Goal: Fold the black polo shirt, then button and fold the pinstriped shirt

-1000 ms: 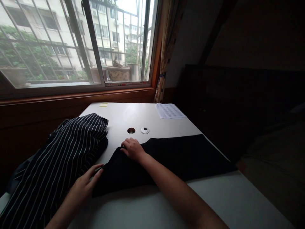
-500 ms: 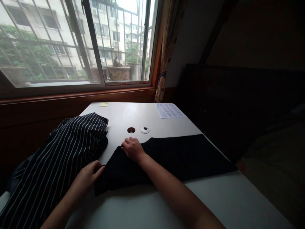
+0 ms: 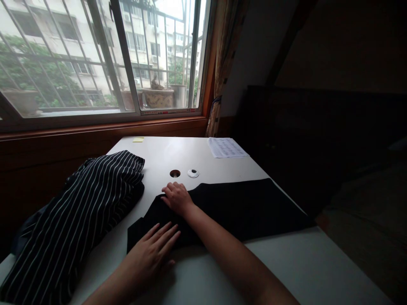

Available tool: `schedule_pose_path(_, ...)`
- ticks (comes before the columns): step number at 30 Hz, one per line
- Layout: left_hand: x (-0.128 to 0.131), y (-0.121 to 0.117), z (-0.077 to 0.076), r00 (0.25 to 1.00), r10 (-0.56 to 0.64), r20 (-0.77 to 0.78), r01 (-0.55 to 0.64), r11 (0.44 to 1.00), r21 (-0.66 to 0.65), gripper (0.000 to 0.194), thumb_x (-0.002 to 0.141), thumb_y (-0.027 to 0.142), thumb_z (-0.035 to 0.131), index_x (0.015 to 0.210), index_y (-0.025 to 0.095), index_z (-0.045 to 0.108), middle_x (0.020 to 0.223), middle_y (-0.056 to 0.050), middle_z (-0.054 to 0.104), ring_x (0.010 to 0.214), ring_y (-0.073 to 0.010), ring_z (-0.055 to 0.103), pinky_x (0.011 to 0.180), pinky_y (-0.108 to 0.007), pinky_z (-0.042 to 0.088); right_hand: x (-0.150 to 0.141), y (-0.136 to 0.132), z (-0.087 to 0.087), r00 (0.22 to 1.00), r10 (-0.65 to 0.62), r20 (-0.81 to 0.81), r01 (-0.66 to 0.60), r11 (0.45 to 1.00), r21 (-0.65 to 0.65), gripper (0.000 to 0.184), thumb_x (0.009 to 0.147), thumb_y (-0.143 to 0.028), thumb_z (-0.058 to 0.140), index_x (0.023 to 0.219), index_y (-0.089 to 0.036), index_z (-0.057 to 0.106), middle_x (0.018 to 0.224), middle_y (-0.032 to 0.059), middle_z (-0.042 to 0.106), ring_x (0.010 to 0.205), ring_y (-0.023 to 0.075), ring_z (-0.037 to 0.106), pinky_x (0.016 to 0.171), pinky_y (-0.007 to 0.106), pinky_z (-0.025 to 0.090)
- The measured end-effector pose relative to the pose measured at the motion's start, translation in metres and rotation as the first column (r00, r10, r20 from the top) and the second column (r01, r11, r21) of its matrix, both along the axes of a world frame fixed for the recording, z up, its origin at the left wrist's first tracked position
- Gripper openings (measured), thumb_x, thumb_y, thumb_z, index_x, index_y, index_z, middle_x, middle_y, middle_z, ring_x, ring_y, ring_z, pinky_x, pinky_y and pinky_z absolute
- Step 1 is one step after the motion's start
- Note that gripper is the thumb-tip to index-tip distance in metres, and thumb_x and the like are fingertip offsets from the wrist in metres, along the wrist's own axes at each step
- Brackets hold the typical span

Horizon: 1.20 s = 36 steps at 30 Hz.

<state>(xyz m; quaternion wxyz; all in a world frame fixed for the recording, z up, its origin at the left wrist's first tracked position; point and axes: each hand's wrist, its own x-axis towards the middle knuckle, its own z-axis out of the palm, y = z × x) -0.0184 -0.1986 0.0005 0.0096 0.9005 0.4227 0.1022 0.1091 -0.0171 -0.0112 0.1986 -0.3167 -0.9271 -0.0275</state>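
Cloth (image 3: pixel 248 207) reaches the table (image 3: pixel 286 258)'s right edge, left hand (image 3: pixel 155 248) spread wide over it, right hand (image 3: pixel 176 197) at far edge, grip unclear.

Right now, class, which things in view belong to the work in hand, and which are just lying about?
In the work:
- black cloth
- left hand, spread over it
- right hand, at its edge
- white table, beneath

Apparently just lying about:
- striped cloth
- printed paper
- yellow note
- round white piece

Left hand (image 3: pixel 153 250), right hand (image 3: pixel 178 199) over black cloth (image 3: pixel 244 207)
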Motion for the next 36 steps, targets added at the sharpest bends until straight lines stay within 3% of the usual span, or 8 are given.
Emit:
schedule_pose_path(4,-0.005,-0.004,-0.008,1.0,0.001,-0.024,-0.002,1.0,-0.024,0.076,0.096,0.043,0.057,0.158,0.029,0.015,0.16,-0.005,0.031,0.145,-0.0311,0.034,0.118,-0.053,0.031,0.001,0.0,0.0,1.0,0.01,0.01,-0.01,1.0,0.019,0.025,0.096,-0.042,0.059,0.109,-0.021,0.061,0.113,0.0095,0.061,0.107,0.0279,0.05,0.09,0.042,0.039)
schedule_pose_path(9,-0.007,0.0,0.001,0.999,-0.034,-0.023,0.033,0.998,-0.053,0.074,0.096,0.042,0.057,0.157,0.032,0.017,0.158,-0.005,0.036,0.144,-0.0296,0.036,0.119,-0.051,0.03,0.003,0.0,0.004,1.0,0.023,0.018,-0.023,0.999,0.037,0.024,0.096,-0.042,0.058,0.105,-0.02,0.062,0.111,0.0105,0.061,0.107,0.0285,0.049,0.091,0.043,0.039)
schedule_pose_path(13,-0.005,0.002,0.006,0.999,-0.032,-0.028,0.03,0.996,-0.086,0.07,0.097,0.051,0.053,0.156,0.032,0.021,0.157,-0.006,0.037,0.143,-0.0306,0.037,0.117,-0.052,0.032,0.011,-0.004,0.01,1.0,0.025,-0.015,-0.024,0.999,0.029,0.022,0.098,-0.038,0.055,0.107,-0.019,0.061,0.112,0.0117,0.061,0.107,0.028,0.051,0.092,0.043,0.04)
schedule_pose_path(17,-0.002,0.006,0.009,1.0,0.018,0.02,-0.016,0.995,-0.103,0.061,0.098,0.055,0.047,0.153,0.033,0.033,0.152,-0.005,0.045,0.14,-0.0292,0.044,0.115,-0.05,0.037,0.033,-0.014,0.012,0.994,0.029,-0.102,-0.034,0.998,-0.051,0.018,0.099,-0.023,0.049,0.113,-0.019,0.06,0.115,0.0116,0.062,0.108,0.026,0.053,0.097,0.042,0.042)
schedule_pose_path(21,0.01,0.028,0.013,0.986,0.154,0.056,-0.151,0.986,-0.068,0.051,0.101,0.054,0.041,0.145,0.029,0.049,0.147,-0.007,0.052,0.136,-0.0291,0.049,0.113,-0.049,0.039,0.066,-0.024,0.005,0.988,0.035,-0.151,-0.051,0.993,-0.103,0.032,0.099,-0.022,0.049,0.13,-0.018,0.055,0.13,0.0132,0.06,0.121,0.0245,0.053,0.108,0.043,0.039)
schedule_pose_path(25,0.025,0.062,0.006,0.961,0.278,0.01,-0.276,0.958,-0.072,0.054,0.102,0.051,0.036,0.147,0.023,0.047,0.154,-0.009,0.042,0.145,-0.0323,0.034,0.115,-0.055,0.032,0.094,-0.023,-0.007,0.999,0.016,-0.037,-0.022,0.989,-0.147,0.049,0.101,-0.037,0.046,0.146,-0.016,0.045,0.153,0.0141,0.044,0.143,0.0248,0.036,0.119,0.047,0.027)
schedule_pose_path(28,0.03,0.077,-0.006,0.932,0.361,-0.047,-0.364,0.923,-0.124,0.061,0.101,0.055,0.037,0.151,0.02,0.039,0.16,-0.011,0.029,0.148,-0.0366,0.024,0.113,-0.061,0.029,0.103,-0.017,-0.01,0.999,0.014,0.047,-0.005,0.981,-0.195,0.058,0.102,-0.046,0.041,0.151,-0.017,0.038,0.159,0.0122,0.035,0.149,0.0233,0.026,0.122,0.047,0.021)
schedule_pose_path(36,0.021,0.073,-0.017,0.906,0.421,-0.051,-0.423,0.89,-0.167,0.067,0.1,0.059,0.034,0.156,0.021,0.028,0.163,-0.008,0.015,0.151,-0.0351,0.012,0.117,-0.062,0.019,0.105,0.004,-0.008,0.992,-0.017,0.125,0.044,0.975,-0.218,0.063,0.102,-0.054,0.036,0.155,-0.019,0.032,0.161,0.0097,0.029,0.15,0.0239,0.022,0.123,0.046,0.017)
